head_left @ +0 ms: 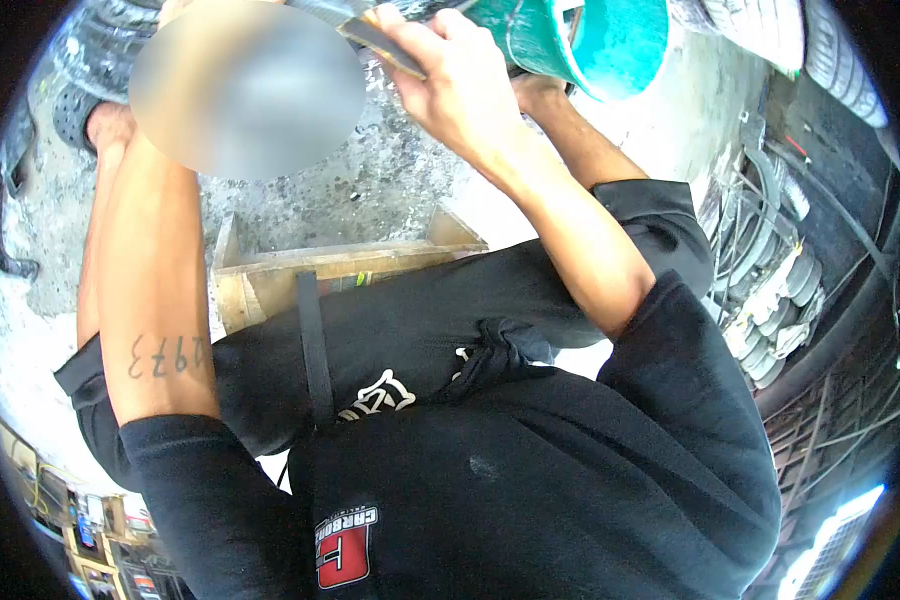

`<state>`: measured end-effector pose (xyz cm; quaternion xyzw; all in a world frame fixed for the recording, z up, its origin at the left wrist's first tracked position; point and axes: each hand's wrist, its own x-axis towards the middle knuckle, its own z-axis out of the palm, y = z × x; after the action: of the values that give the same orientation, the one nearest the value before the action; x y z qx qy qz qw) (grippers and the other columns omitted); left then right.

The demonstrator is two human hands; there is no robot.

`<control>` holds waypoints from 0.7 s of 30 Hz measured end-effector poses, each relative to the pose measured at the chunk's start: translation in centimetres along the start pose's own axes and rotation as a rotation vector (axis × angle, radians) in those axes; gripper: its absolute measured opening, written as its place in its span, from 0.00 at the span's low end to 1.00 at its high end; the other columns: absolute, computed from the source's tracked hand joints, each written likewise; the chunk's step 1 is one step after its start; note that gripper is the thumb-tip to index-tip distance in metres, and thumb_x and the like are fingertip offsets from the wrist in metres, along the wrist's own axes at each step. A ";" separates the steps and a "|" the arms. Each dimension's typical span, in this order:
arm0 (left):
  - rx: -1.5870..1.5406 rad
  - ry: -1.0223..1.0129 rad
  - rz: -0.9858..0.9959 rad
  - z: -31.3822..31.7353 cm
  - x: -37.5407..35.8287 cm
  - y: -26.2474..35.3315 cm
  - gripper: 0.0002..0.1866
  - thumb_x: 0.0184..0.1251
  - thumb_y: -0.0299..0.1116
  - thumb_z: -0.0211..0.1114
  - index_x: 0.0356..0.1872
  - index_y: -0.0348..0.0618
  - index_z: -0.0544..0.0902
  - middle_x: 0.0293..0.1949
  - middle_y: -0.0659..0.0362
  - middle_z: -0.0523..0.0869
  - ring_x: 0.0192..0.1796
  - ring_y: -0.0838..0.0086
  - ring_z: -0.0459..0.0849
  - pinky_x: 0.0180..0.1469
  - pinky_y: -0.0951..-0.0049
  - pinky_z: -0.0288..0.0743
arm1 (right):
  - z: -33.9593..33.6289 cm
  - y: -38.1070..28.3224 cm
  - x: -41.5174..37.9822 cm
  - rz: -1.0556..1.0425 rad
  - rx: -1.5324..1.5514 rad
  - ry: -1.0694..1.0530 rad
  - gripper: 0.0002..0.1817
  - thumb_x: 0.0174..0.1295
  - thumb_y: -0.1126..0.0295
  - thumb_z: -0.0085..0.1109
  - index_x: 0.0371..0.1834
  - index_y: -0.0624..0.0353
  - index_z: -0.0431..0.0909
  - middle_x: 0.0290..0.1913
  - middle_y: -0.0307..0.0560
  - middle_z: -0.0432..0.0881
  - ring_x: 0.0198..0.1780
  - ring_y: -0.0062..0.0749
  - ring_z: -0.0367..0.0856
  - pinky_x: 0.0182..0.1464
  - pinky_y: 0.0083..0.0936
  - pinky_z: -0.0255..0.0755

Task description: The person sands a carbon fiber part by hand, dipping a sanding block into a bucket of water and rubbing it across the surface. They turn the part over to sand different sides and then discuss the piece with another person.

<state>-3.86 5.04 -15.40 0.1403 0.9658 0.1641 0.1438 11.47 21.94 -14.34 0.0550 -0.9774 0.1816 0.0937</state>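
Note:
My right hand (460, 85) is at the top middle, its fingers closed round a dark flat bar-like tool (375, 40) with a lighter edge. The tool slants up to the left, and its far part runs out of the frame. What kind of tool it is, I cannot make out. My left forearm (155, 250) reaches up the left side. A blurred oval patch and the top edge hide nearly all of my left hand, so its grip does not show. Just right of my right hand stands a teal bucket (653, 55), tilted in this view.
A low wooden frame (260, 290) lies on the stained concrete floor (320, 205) between my legs. Tyres (840, 60) stand at the top right. Below them are metal parts (770, 310) and cables. A dark clog (73, 125) is on my left foot. Cluttered shelving (100, 560) shows bottom left.

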 end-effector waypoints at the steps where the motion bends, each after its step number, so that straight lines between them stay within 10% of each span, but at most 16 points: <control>1: 0.004 0.000 -0.016 0.2 0.1 -0.6 0.44 0.65 0.75 0.57 0.39 0.34 0.91 0.40 0.38 0.91 0.49 0.48 0.91 0.52 0.54 0.83 | -0.2 -0.2 -0.1 0.036 0.000 -0.010 0.22 0.52 0.68 0.75 0.54 0.48 0.87 0.28 0.47 0.75 0.30 0.46 0.79 0.39 0.43 0.75; 2: 0.011 0.039 0.006 0.9 0.5 -1.0 0.44 0.64 0.75 0.57 0.39 0.34 0.91 0.40 0.38 0.91 0.49 0.47 0.91 0.53 0.54 0.83 | -0.5 -0.2 1.7 0.096 0.052 -0.089 0.17 0.59 0.74 0.67 0.52 0.62 0.84 0.37 0.64 0.79 0.39 0.62 0.80 0.43 0.49 0.73; 7: 0.015 -0.061 0.020 0.4 0.6 -0.5 0.44 0.65 0.75 0.57 0.43 0.35 0.91 0.42 0.39 0.91 0.50 0.48 0.90 0.55 0.55 0.82 | 0.3 0.9 1.1 0.032 0.264 0.034 0.20 0.56 0.76 0.67 0.54 0.61 0.83 0.36 0.64 0.77 0.37 0.62 0.78 0.40 0.48 0.72; 10: -0.024 0.004 -0.012 -0.2 0.4 -0.4 0.42 0.64 0.74 0.58 0.45 0.39 0.92 0.43 0.40 0.91 0.51 0.48 0.90 0.57 0.54 0.81 | 1.1 2.2 -1.1 0.048 0.166 0.012 0.26 0.50 0.67 0.76 0.56 0.49 0.87 0.28 0.47 0.73 0.25 0.45 0.75 0.30 0.41 0.72; 13: -0.023 -0.056 0.043 0.6 0.6 -0.7 0.42 0.64 0.74 0.58 0.46 0.39 0.91 0.45 0.40 0.91 0.52 0.49 0.90 0.57 0.53 0.81 | 6.9 5.2 1.8 -0.107 0.102 0.051 0.30 0.52 0.70 0.72 0.63 0.50 0.83 0.32 0.53 0.85 0.33 0.46 0.87 0.33 0.44 0.79; 14: 0.009 -0.104 0.041 0.7 0.9 -0.8 0.42 0.64 0.74 0.58 0.46 0.38 0.91 0.46 0.40 0.91 0.53 0.49 0.90 0.57 0.54 0.81 | 2.7 3.2 3.4 -0.061 0.174 -0.035 0.21 0.55 0.78 0.68 0.55 0.59 0.85 0.34 0.61 0.76 0.36 0.59 0.78 0.38 0.47 0.71; 18: -0.046 0.157 0.068 1.7 0.6 -1.1 0.42 0.63 0.75 0.59 0.48 0.39 0.91 0.47 0.40 0.91 0.54 0.46 0.89 0.58 0.53 0.81 | -1.5 1.3 -0.4 0.059 0.184 -0.125 0.23 0.53 0.79 0.70 0.55 0.60 0.87 0.30 0.56 0.76 0.34 0.54 0.79 0.38 0.45 0.72; 21: 0.006 -0.070 -0.029 0.1 0.7 -0.3 0.45 0.63 0.77 0.56 0.46 0.37 0.91 0.47 0.39 0.90 0.54 0.47 0.89 0.58 0.53 0.81 | 1.4 1.3 3.1 -0.075 0.216 0.052 0.17 0.55 0.79 0.69 0.50 0.60 0.87 0.32 0.58 0.79 0.34 0.57 0.79 0.38 0.46 0.72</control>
<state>-4.48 5.03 -15.79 0.1323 0.9626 0.1541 0.1792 8.07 22.41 -15.41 0.0968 -0.9465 0.2837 0.1194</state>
